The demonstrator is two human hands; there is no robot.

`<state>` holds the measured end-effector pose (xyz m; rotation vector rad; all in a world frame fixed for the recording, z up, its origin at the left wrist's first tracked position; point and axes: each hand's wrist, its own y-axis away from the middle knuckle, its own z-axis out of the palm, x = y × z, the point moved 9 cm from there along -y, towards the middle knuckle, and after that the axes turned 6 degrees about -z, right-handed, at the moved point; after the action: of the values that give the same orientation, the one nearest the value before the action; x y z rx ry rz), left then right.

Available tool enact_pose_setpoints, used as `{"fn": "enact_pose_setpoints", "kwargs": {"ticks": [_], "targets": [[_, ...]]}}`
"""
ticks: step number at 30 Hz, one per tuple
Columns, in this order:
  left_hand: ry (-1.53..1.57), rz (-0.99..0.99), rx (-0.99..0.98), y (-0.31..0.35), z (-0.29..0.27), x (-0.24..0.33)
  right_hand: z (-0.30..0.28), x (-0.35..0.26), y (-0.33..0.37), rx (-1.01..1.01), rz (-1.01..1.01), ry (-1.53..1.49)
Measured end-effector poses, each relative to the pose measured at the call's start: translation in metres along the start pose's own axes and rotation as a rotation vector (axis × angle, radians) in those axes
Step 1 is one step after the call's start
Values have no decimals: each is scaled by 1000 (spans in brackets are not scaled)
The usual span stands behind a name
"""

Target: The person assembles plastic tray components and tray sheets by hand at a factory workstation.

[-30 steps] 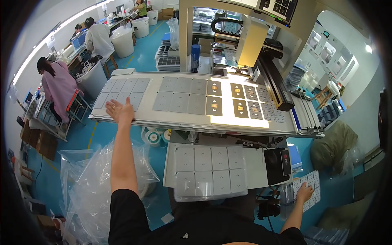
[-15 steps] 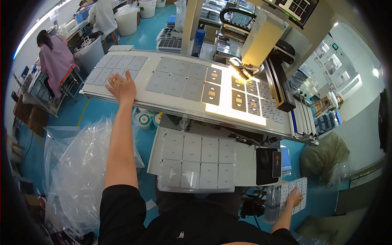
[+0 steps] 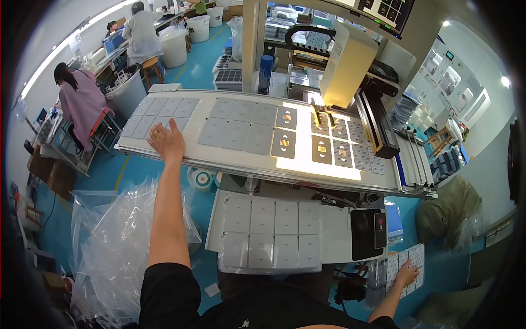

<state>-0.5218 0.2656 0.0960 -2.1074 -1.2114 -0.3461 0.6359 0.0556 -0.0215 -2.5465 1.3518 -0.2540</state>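
Observation:
My left hand (image 3: 166, 141) is open, its fingers spread at the near edge of a grey sheet of cards (image 3: 159, 117) on the left end of a long white machine bed (image 3: 192, 137). I cannot tell how firmly it touches the sheet. Low on the right, my right hand (image 3: 406, 275) rests on a pale patterned sheet (image 3: 417, 260), fingers stretched out over it. A second grey sheet (image 3: 234, 125) lies mid-bed. Further right, dark cards with orange stripes (image 3: 284, 145) sit in bright light under the machine's head (image 3: 324, 116).
Before me, a clear-wrapped stack of grey cards (image 3: 273, 248) lies on a shelf beside a black pad and a small device (image 3: 380, 229). Crumpled clear plastic (image 3: 120, 247) fills the floor at left. A green sack (image 3: 452, 211) stands right. People work at far-left benches.
The whole view has shifted, so the bed sits lower in the picture. The machine's head has moved slightly over the lit cards. Both hands stay at about the same places on their sheets.

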Motion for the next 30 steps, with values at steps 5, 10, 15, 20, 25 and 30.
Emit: {"fn": "enact_pose_setpoints", "kwargs": {"ticks": [5,10,15,20,25,30], "targets": [[-8,-17,-16,-1,-4,4,2,2,-1,9,3,31],[-8,-15,-7,-3,-2,2,5,3,-3,2,15,49],[-2,-13,-6,-1,-2,4,6,6,-3,16,21,63],[-4,-13,-16,0,-3,6,5,4,-4,20,13,24],[-26,-23,-20,-3,-2,-1,-2,-7,1,-17,12,28],[-6,-1,44,-1,0,6,3,2,-2,-17,19,62]]}}
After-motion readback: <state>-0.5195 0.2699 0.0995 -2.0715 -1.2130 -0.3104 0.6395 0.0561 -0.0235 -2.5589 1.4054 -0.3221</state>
